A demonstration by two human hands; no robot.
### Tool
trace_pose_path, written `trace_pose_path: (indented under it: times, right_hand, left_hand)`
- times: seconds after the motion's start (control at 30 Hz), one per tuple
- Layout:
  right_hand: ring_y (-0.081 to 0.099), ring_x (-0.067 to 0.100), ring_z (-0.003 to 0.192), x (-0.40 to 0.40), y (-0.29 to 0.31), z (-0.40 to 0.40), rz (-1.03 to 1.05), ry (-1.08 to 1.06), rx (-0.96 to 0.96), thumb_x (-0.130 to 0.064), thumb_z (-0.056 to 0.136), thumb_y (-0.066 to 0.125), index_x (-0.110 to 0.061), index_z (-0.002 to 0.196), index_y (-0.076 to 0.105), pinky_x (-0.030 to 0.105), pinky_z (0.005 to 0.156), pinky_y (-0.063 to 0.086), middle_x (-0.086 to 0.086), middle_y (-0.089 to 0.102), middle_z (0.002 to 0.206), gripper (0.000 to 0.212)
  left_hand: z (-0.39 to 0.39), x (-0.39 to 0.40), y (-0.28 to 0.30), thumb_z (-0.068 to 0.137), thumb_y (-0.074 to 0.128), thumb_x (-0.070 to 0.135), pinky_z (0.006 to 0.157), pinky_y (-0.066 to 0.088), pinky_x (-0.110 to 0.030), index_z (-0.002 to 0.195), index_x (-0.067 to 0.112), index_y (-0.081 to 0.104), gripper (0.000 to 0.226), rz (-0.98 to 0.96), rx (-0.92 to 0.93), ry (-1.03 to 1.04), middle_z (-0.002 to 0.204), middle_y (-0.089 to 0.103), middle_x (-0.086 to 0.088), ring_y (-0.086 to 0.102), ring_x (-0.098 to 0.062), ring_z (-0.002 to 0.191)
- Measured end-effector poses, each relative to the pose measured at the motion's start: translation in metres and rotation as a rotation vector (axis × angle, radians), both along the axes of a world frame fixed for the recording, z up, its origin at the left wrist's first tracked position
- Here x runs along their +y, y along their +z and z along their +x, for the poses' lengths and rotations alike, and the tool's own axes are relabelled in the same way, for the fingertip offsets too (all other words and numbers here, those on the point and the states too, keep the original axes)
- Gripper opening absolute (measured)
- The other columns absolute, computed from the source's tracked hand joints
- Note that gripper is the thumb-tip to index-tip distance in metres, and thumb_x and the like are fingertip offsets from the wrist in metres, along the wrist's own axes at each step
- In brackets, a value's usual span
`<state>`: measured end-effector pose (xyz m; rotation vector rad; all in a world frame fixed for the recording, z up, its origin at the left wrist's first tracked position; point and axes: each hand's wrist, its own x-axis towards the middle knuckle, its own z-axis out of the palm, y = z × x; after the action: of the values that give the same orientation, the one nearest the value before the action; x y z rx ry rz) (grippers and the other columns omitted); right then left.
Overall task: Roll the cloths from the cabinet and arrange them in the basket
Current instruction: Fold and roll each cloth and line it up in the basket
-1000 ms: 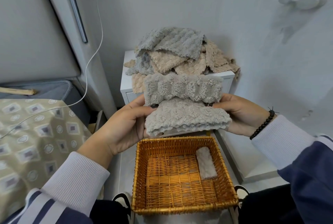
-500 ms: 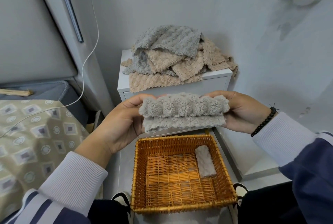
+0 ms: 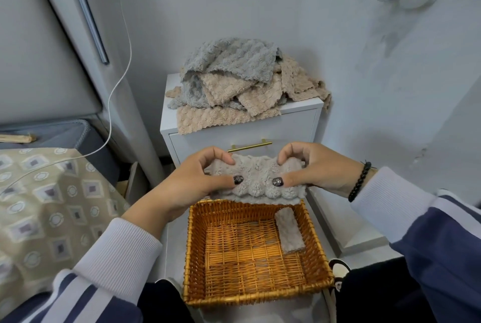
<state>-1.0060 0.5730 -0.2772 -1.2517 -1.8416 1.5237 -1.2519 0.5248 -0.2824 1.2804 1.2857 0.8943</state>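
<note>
Centrally, a partly rolled, fluffy grey textured cloth (image 3: 256, 181) is held in the air above the far rim of a square woven orange wicker basket (image 3: 253, 294). Its left end is pinched by the left hand (image 3: 194, 181), thumb on the near side and fingers (image 3: 221, 157) curled over the far edge; its right end is gripped the same way by the right hand (image 3: 313, 166), on whose wrist a black beaded bracelet (image 3: 360, 181) is worn. A flat edge of the cloth hangs below the roll, just over the basket's far wall. Inside the basket, a small rolled grey cloth (image 3: 289, 230) is laid against the right wall, towards the far corner. Farther back, a loose heap of grey and beige textured cloths (image 3: 242, 88) is piled on top of a white cabinet with a brass drawer handle (image 3: 296, 119). At the left, a patterned beige bedcover (image 3: 46, 208) is crossed by a white cable (image 3: 122, 73).
</note>
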Motion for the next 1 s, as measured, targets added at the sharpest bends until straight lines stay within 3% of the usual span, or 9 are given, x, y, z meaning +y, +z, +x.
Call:
trace_pose_path:
  times: [0.1, 0.17, 0.27, 0.4, 0.53, 0.6, 0.7, 0.83, 1.0]
  right_hand:
    - [0.063, 0.017, 0.101, 0.000, -0.008, 0.003, -0.029, 0.024, -0.113, -0.006, 0.071, 0.082, -0.024, 0.122, 0.052, 0.028, 0.084, 0.056, 0.003, 0.060, 0.116, 0.062]
    - [0.062, 0.017, 0.108, -0.001, -0.019, 0.002, -0.019, 0.078, -0.218, -0.013, 0.070, 0.083, -0.026, 0.127, 0.051, 0.034, 0.094, 0.053, -0.001, 0.060, 0.121, 0.067]
    - [0.065, 0.009, 0.096, -0.003, -0.035, -0.004, 0.023, 0.107, -0.325, -0.017, 0.075, 0.080, -0.024, 0.117, 0.059, 0.028, 0.086, 0.055, -0.008, 0.066, 0.108, 0.047]
    - [0.065, 0.006, 0.083, 0.001, -0.052, -0.007, 0.017, 0.007, -0.316, -0.010, 0.077, 0.075, -0.021, 0.115, 0.062, 0.020, 0.067, 0.056, -0.008, 0.067, 0.097, 0.041]
    - [0.064, 0.011, 0.081, 0.007, -0.080, -0.006, -0.022, -0.173, -0.304, -0.007, 0.075, 0.075, -0.019, 0.111, 0.066, 0.019, 0.060, 0.053, -0.002, 0.068, 0.095, 0.039]
    - [0.062, 0.009, 0.078, 0.009, -0.096, -0.008, -0.046, -0.246, -0.302, -0.006, 0.074, 0.074, -0.020, 0.109, 0.067, 0.015, 0.053, 0.048, -0.003, 0.068, 0.093, 0.039]
    - [0.062, 0.010, 0.078, 0.010, -0.126, -0.013, -0.076, -0.341, -0.312, -0.006, 0.072, 0.073, -0.023, 0.098, 0.068, 0.022, 0.060, 0.051, -0.006, 0.066, 0.085, 0.032]
    - [0.064, 0.019, 0.091, 0.005, -0.174, -0.026, -0.208, -0.488, -0.228, -0.003, 0.073, 0.071, -0.025, 0.093, 0.067, 0.033, 0.080, 0.056, -0.003, 0.066, 0.090, 0.030]
    - [0.064, 0.023, 0.086, 0.007, -0.224, -0.033, -0.304, -0.614, -0.225, -0.005, 0.072, 0.068, -0.033, 0.068, 0.062, 0.040, 0.081, 0.057, -0.003, 0.068, 0.081, 0.029]
  left_hand:
    - [0.002, 0.008, -0.005, 0.077, 0.071, -0.011, 0.079, 0.059, -0.040, 0.113, 0.022, 0.060, 0.050, 0.009, 0.031, -0.069, 0.126, 0.058, -0.006, 0.067, -0.026, 0.099]
    - [0.004, 0.013, -0.010, 0.075, 0.072, -0.011, 0.079, 0.059, -0.038, 0.124, 0.029, 0.056, 0.066, 0.006, 0.074, -0.094, 0.127, 0.057, -0.003, 0.066, -0.025, 0.103]
    - [0.008, 0.023, -0.020, 0.073, 0.077, -0.007, 0.080, 0.059, -0.037, 0.131, 0.033, 0.050, 0.075, -0.018, 0.123, -0.064, 0.123, 0.059, -0.005, 0.065, -0.025, 0.104]
    - [0.013, 0.038, -0.043, 0.071, 0.082, 0.002, 0.088, 0.056, -0.036, 0.129, 0.027, 0.050, 0.071, -0.043, 0.211, 0.030, 0.118, 0.061, -0.006, 0.063, -0.024, 0.104]
    - [0.023, 0.050, -0.072, 0.073, 0.082, 0.007, 0.071, 0.050, -0.019, 0.129, 0.017, 0.050, 0.066, -0.071, 0.244, 0.156, 0.117, 0.059, -0.005, 0.061, -0.018, 0.100]
    - [0.028, 0.054, -0.088, 0.077, 0.076, 0.004, 0.075, 0.051, -0.023, 0.127, 0.013, 0.051, 0.058, -0.125, 0.204, 0.230, 0.117, 0.058, -0.005, 0.059, -0.018, 0.102]
    - [0.039, 0.058, -0.121, 0.081, 0.070, 0.004, 0.089, 0.053, -0.037, 0.122, 0.012, 0.054, 0.044, -0.203, 0.143, 0.311, 0.113, 0.059, -0.004, 0.059, -0.021, 0.102]
    - [0.054, 0.062, -0.171, 0.082, 0.067, 0.004, 0.093, 0.053, -0.047, 0.116, 0.015, 0.059, 0.037, -0.281, 0.081, 0.401, 0.109, 0.065, -0.007, 0.064, -0.025, 0.100]
    - [0.062, 0.077, -0.213, 0.081, 0.064, -0.001, 0.082, 0.057, -0.036, 0.118, 0.012, 0.058, 0.040, -0.386, 0.016, 0.420, 0.106, 0.066, -0.007, 0.065, -0.021, 0.093]
